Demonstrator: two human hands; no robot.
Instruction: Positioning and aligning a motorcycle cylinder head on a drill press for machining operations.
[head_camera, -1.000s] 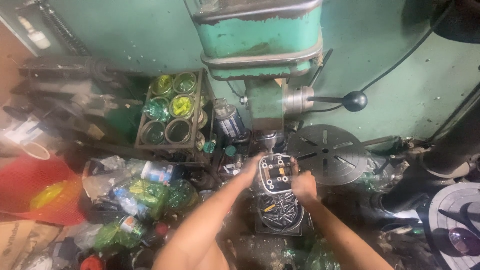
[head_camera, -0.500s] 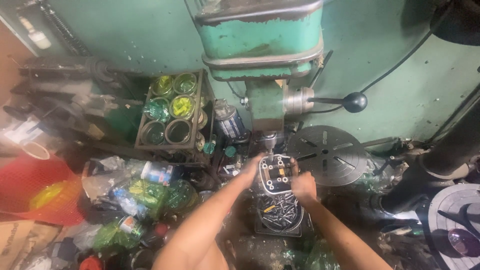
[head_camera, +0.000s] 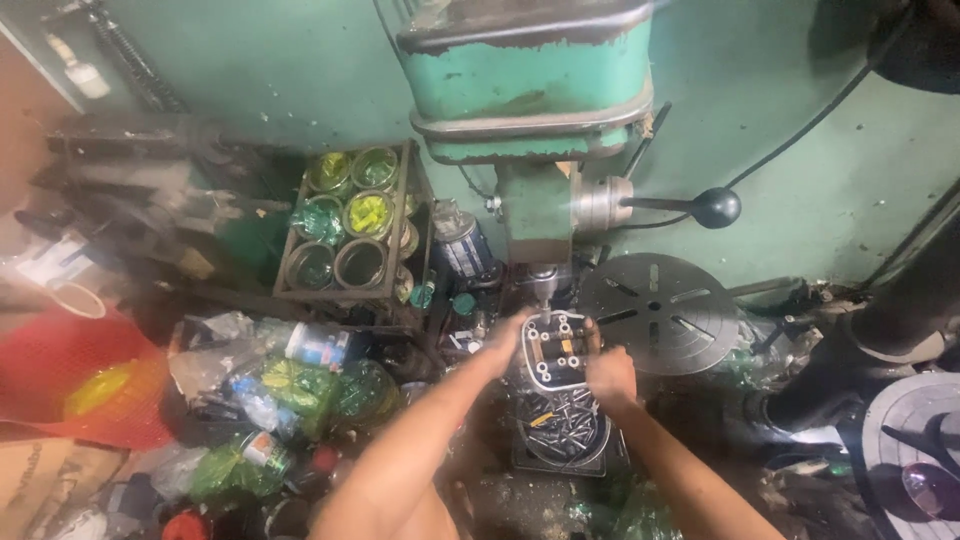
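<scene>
A green drill press (head_camera: 530, 90) stands against the green wall, its chuck (head_camera: 543, 288) pointing down. Under the chuck I hold a flat grey metal cover plate (head_camera: 555, 350) with rounded corners and several holes. My left hand (head_camera: 508, 338) grips the plate's left edge. My right hand (head_camera: 608, 372) grips its right edge. Below the plate sits a round container of dark screws and metal bits (head_camera: 560, 430).
A round slotted metal table (head_camera: 655, 310) lies right of the plate. A crate of open tins (head_camera: 350, 225) stands left of the press. Plastic bottles and bags (head_camera: 270, 390) pile at lower left beside a red mesh bag (head_camera: 70, 385). The press's black-knobbed lever (head_camera: 712, 207) sticks out right.
The plate has shifted slightly higher toward the chuck. Both hands keep their hold on it.
</scene>
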